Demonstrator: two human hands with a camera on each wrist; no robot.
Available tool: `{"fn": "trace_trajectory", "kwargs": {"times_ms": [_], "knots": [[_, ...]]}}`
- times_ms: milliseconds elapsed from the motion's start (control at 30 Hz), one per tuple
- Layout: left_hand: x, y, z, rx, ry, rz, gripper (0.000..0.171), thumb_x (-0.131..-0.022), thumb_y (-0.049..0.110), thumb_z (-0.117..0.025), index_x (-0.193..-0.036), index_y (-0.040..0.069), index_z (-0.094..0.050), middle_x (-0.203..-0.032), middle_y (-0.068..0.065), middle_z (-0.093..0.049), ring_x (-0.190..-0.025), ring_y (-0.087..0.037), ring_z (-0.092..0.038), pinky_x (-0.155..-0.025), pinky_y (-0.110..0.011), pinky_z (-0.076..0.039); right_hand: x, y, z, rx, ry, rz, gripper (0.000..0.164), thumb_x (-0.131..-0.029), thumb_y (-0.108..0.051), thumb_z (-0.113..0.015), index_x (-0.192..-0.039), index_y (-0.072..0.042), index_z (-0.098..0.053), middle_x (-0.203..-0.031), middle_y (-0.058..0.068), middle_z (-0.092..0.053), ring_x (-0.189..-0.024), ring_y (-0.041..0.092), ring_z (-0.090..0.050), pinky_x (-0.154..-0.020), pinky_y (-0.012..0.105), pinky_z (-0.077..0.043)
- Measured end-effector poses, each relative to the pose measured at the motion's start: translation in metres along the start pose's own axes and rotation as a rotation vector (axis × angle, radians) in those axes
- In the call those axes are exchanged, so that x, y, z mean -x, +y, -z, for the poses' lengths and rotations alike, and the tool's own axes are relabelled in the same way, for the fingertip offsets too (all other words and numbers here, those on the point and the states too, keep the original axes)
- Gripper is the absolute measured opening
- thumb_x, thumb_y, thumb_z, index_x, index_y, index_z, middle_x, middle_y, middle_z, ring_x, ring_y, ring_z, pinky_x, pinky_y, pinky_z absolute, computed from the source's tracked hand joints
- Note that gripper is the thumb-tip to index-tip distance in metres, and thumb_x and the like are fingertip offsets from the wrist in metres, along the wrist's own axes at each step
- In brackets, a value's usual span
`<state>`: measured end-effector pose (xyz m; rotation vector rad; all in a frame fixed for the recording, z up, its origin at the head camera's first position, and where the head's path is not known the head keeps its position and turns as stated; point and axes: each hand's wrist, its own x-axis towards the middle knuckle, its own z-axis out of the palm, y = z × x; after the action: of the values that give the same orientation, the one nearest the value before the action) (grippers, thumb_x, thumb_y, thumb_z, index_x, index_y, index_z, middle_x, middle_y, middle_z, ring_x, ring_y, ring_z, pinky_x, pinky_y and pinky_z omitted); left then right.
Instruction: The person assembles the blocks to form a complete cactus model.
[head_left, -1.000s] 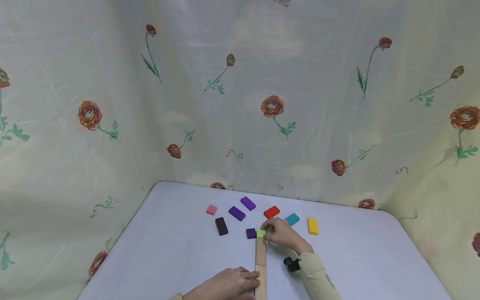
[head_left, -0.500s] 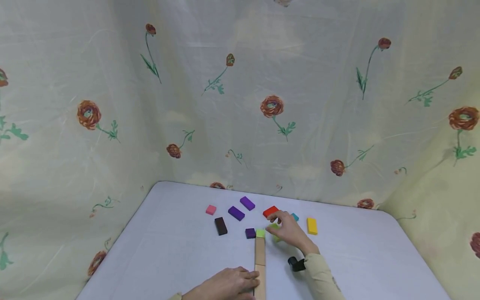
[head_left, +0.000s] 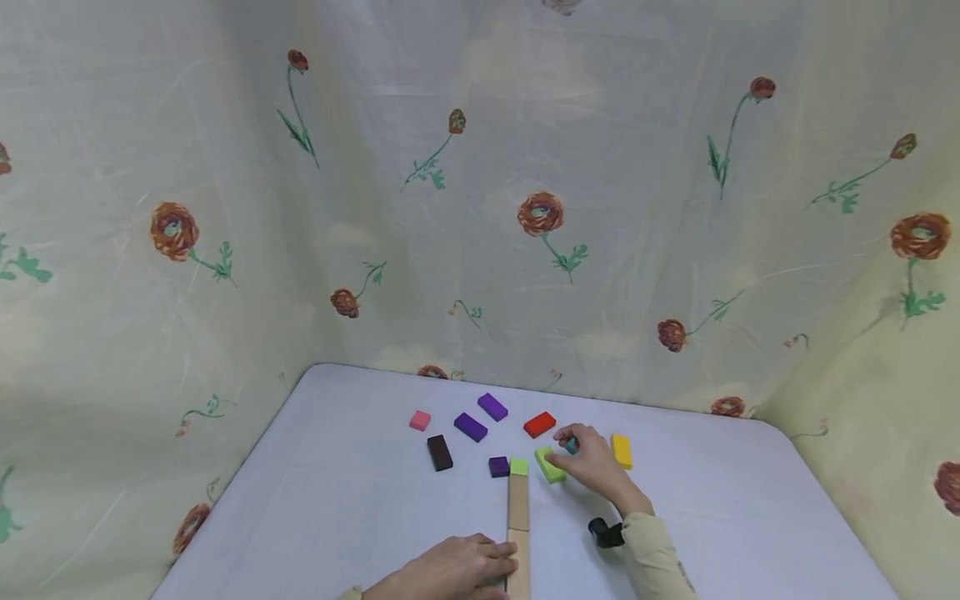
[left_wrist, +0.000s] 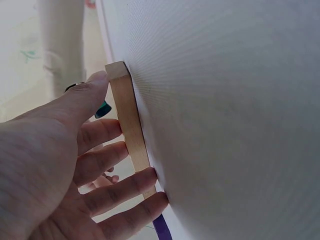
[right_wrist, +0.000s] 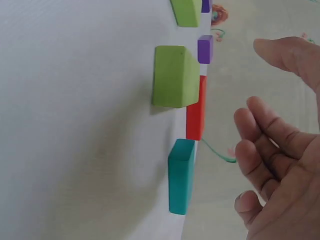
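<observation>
My left hand (head_left: 453,567) rests its fairly straight fingers along the near plain wooden block (head_left: 519,557), thumb by its end in the left wrist view. A second wooden block (head_left: 518,502) continues the line away from me, and a small lime green block (head_left: 519,467) caps its far end. To the right, my right hand (head_left: 600,468) hovers with thumb and fingers spread, holding nothing. Below it lie a longer lime green block (head_left: 550,472) and a teal block (right_wrist: 181,177), the teal one mostly hidden by the fingers in the head view.
A dark purple block (head_left: 498,467) sits just left of the line. Farther back lie red (head_left: 540,425), yellow (head_left: 622,451), pink (head_left: 420,420), black (head_left: 440,452) and two purple blocks (head_left: 471,427) on the white table (head_left: 360,517). A flowered curtain (head_left: 420,208) stands behind.
My right hand has let go of the small lime green block at the line's end and moved right, over toward the teal block. The left hand stays put.
</observation>
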<state>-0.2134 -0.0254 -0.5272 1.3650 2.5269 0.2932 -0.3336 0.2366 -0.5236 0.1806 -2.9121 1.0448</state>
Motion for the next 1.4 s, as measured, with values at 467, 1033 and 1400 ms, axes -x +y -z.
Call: {"fn": "trace_trajectory", "kwargs": {"times_ms": [467, 1033, 1400], "knots": [[0.001, -0.001, -0.001, 0.016, 0.019, -0.005, 0.042, -0.099, 0.044, -0.048, -0.133, 0.022, -0.059, -0.138, 0.008, -0.056, -0.116, -0.008, -0.06, -0.085, -0.023, -0.054, -0.001, 0.014, -0.016, 0.1, -0.028, -0.05, 0.037, -0.077, -0.033, -0.081, -0.103, -0.013, -0.064, -0.098, 0.0, -0.062, -0.092, 0.018, -0.054, -0.09, 0.041, -0.05], [0.001, 0.0, -0.001, 0.026, 0.013, -0.005, 0.042, -0.099, 0.043, -0.048, -0.134, 0.022, -0.059, -0.138, 0.008, -0.056, -0.116, -0.007, -0.06, -0.087, -0.023, -0.054, 0.002, 0.017, -0.009, 0.163, -0.064, 0.022, 0.028, -0.074, -0.018, -0.079, -0.099, -0.015, -0.068, -0.102, -0.001, -0.063, -0.1, 0.02, -0.051, -0.092, 0.044, -0.038], [0.001, -0.001, 0.0, -0.005, 0.015, -0.028, 0.043, -0.098, 0.043, -0.051, -0.134, 0.022, -0.058, -0.138, 0.008, -0.056, -0.115, -0.006, -0.06, -0.085, -0.02, -0.053, 0.004, 0.023, -0.012, 0.129, -0.056, 0.044, 0.029, -0.074, -0.016, -0.079, -0.1, -0.017, -0.068, -0.105, -0.001, -0.062, -0.102, 0.02, -0.049, -0.091, 0.045, -0.036]]}}
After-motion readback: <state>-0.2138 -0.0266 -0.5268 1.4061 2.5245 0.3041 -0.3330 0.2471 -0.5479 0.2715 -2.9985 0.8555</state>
